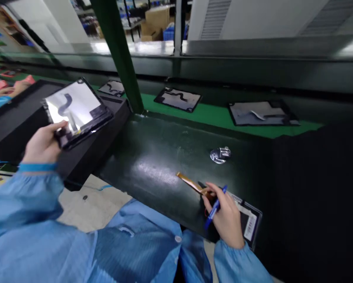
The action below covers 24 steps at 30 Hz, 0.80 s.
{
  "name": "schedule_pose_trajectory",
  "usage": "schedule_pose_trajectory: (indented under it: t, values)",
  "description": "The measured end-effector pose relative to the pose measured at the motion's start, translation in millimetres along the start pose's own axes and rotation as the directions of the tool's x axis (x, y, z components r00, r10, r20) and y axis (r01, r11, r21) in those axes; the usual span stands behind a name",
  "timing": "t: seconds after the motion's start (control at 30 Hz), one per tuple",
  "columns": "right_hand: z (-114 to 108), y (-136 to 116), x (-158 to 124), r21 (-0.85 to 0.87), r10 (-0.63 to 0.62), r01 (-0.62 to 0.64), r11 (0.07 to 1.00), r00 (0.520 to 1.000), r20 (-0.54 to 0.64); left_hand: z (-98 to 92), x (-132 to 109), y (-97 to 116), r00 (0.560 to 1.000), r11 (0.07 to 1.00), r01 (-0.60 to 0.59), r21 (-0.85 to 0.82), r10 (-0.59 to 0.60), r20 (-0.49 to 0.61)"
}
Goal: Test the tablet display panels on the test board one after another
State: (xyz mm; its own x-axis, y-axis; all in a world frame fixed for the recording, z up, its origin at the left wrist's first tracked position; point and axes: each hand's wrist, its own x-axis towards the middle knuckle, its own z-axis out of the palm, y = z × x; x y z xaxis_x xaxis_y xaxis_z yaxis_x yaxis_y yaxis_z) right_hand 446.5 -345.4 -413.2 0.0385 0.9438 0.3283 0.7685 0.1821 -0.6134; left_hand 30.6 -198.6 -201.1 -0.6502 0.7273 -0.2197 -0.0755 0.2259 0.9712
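Your left grip [42, 145] held the screen panel [76, 108] tight at ten o'clock. Your right grip [226, 220] pinched a blue pen [215, 207] and touched the gold ribbon cable [191, 183] at five o'clock on the counter [153, 157]. Pressing it softly seemed best.

Place: I'm looking at an electronics assembly line.
Evidence: green conveyor belt [212, 114] carrying display panels [178, 98]; blue smock sleeve [26, 212]; cardboard boxes [157, 17] behind.

- left hand [42, 145], at nine o'clock, grips a shiny panel [76, 110] by its near edge.
- right hand [226, 218], at five o'clock, holds a blue pen [215, 207], fingertips on an amber ribbon cable [191, 184].
- small metal piece [220, 154] lies on the tabletop [153, 157], at centre.
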Motion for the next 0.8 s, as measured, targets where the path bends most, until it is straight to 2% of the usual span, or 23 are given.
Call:
schedule_pose_trajectory:
  t: [0.03,0.1,0.2,0.27,0.33,0.37,0.43,0.5,0.57,0.6,0.67,0.7,0.77,0.8]
  values:
    - [-1.1,-0.8,2.3,0.081,0.058,-0.058,0.995,0.998,0.002,-7.2,-15.1,-7.4,0.997,0.999,-0.04,0.018,0.039,0.071]
    - [-3.4,-3.3,7.2,0.242,0.19,-0.18,0.953,0.982,-0.017,-12.8,-41.6,-31.3,0.979,0.993,-0.033,0.112,0.009,0.206]
    - [-6.5,-8.4,12.9,0.405,0.335,-0.276,0.871,0.939,-0.079,4.5,-67.5,-84.8,0.923,0.97,0.062,0.237,-0.146,0.357]
    - [-8.5,-12.3,14.3,0.445,0.372,-0.281,0.85,0.919,-0.129,27.3,-77.2,-122.5,0.832,0.947,0.144,0.286,-0.273,0.484]
    - [-10.7,-16.4,13.9,0.458,0.385,-0.273,0.846,0.907,-0.171,50.4,-84.2,-153.1,0.71,0.917,0.23,0.325,-0.386,0.589]
    - [-11.8,-18.4,13.2,0.465,0.394,-0.272,0.843,0.9,-0.187,60.3,-87.4,-164.6,0.66,0.908,0.248,0.338,-0.414,0.627]
    - [-13.7,-22.6,11.5,0.484,0.419,-0.282,0.828,0.885,-0.201,75.2,-93.5,-180.3,0.599,0.913,0.215,0.346,-0.403,0.692]
    - [-14.4,-26.7,10.2,0.504,0.445,-0.293,0.812,0.87,-0.212,83.8,-98.7,-189.7,0.573,0.945,0.087,0.315,-0.306,0.76]
    - [-13.0,-30.9,10.1,0.534,0.46,-0.291,0.794,0.862,-0.214,87.1,-101.8,-197.0,0.572,0.954,-0.142,0.265,-0.14,0.808]
    - [-11.4,-33.0,10.4,0.549,0.463,-0.289,0.784,0.861,-0.209,87.2,-102.4,-200.6,0.573,0.925,-0.291,0.244,-0.036,0.819]
    - [-7.1,-37.9,11.5,0.566,0.466,-0.289,0.772,0.863,-0.196,84.9,-101.5,-206.2,0.537,0.774,-0.593,0.223,0.173,0.826]
    - [-4.8,-41.0,12.1,0.563,0.462,-0.289,0.774,0.866,-0.191,83.3,-100.2,-207.1,0.496,0.669,-0.71,0.219,0.255,0.83]
    - [-1.3,-49.6,12.6,0.535,0.443,-0.285,0.795,0.876,-0.192,82.2,-96.2,-203.3,0.39,0.484,-0.853,0.194,0.346,0.853]
    - [-0.2,-55.4,12.4,0.516,0.435,-0.281,0.809,0.877,-0.204,84.0,-93.8,-198.3,0.336,0.422,-0.89,0.171,0.354,0.873]
